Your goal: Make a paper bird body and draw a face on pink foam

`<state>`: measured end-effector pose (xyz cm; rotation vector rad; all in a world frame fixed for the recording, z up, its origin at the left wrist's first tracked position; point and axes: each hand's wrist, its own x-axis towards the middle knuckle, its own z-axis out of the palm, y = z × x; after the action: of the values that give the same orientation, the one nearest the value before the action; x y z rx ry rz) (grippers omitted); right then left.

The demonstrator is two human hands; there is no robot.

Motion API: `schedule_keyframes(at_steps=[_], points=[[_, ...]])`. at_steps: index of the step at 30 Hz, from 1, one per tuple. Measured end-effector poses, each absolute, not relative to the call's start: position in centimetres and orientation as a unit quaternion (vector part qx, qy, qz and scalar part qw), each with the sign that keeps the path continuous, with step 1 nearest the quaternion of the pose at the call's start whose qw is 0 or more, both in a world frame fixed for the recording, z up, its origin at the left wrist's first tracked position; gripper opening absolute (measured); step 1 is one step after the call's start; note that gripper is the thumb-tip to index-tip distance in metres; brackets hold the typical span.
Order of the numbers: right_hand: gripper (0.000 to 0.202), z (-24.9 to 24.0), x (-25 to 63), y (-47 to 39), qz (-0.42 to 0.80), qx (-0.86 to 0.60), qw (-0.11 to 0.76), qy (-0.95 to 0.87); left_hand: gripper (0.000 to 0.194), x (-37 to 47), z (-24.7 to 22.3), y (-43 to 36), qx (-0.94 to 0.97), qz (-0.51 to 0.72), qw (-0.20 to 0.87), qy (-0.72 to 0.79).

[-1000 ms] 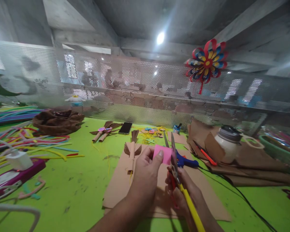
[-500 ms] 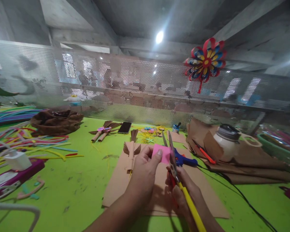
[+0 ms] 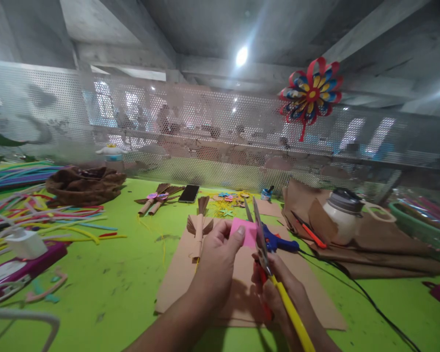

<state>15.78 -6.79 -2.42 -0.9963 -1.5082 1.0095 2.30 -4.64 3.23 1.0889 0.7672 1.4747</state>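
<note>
Scissor blades have spread slightly since a moment ago; the right hand (image 3: 278, 293) grips the yellow-handled scissors (image 3: 261, 242), steel tips at the pink foam square (image 3: 244, 231) pinched in the left hand (image 3: 216, 264) above flat brown cardboard (image 3: 176, 288). A blue glue gun (image 3: 278, 242) lies just behind.

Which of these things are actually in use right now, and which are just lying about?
In use: pink paper pinched in left hand; scissors, blades open at its edge, in right hand.

Lying about: glue gun, phone, white jar, colored strips, brown cardboard sheet.
</note>
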Motion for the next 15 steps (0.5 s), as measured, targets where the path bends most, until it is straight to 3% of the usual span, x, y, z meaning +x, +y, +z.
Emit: schedule_keyframes(at_steps=[15], points=[[0.054, -2.48, 16.06, -6.90, 0.423, -0.428, 0.498, -0.625, 0.017, 2.14, 3.32, -4.48, 0.459, 0.630, 0.537, 0.323]])
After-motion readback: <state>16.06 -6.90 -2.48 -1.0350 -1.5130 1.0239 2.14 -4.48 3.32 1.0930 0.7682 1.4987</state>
